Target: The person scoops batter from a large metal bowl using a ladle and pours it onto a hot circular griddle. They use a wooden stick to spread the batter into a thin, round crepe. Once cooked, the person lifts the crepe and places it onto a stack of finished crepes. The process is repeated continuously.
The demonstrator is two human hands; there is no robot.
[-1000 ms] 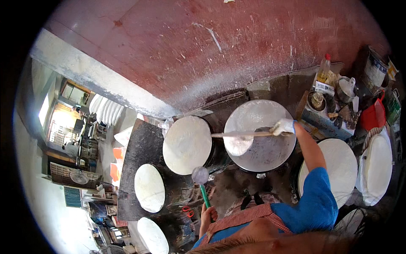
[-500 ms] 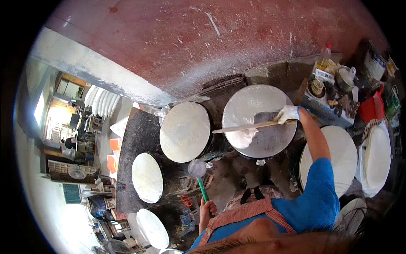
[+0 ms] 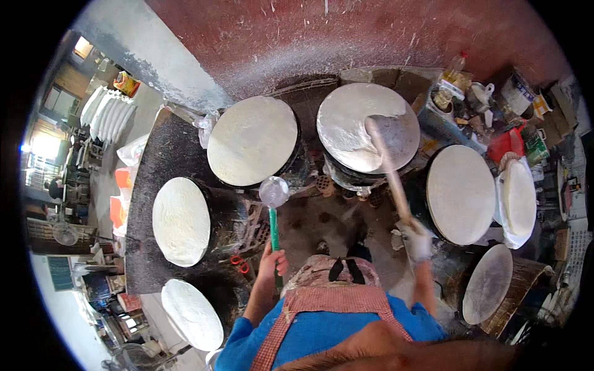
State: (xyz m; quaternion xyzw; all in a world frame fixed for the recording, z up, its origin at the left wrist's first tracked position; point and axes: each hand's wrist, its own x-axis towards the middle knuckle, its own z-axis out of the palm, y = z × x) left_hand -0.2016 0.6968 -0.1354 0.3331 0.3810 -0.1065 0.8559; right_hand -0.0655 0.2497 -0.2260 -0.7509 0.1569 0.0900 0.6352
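My left hand (image 3: 273,264) is closed on the green handle of a metal ladle (image 3: 273,193), held upright beside the griddles. My right hand (image 3: 419,241), gloved and blurred, grips a long wooden spreader (image 3: 392,180) whose far end lies on the back-centre round griddle (image 3: 405,145). White batter (image 3: 343,123) coats much of that griddle's left and back, with bare grey metal showing at the right. A griddle covered in pale white (image 3: 250,139) stands left of it, and another (image 3: 461,195) right of it, beside my right hand.
More white-topped griddles (image 3: 180,222) (image 3: 192,312) line my left; a greyer one (image 3: 487,284) stands at lower right. Red scissors (image 3: 239,263) lie near my left hand. Cans, a bottle and a red container (image 3: 506,143) crowd the back right, below a red wall (image 3: 371,31).
My right hand has drawn back from the griddle toward my body, swinging the spreader from crosswise to pointing away from me. The view has shifted; my left hand still holds the ladle.
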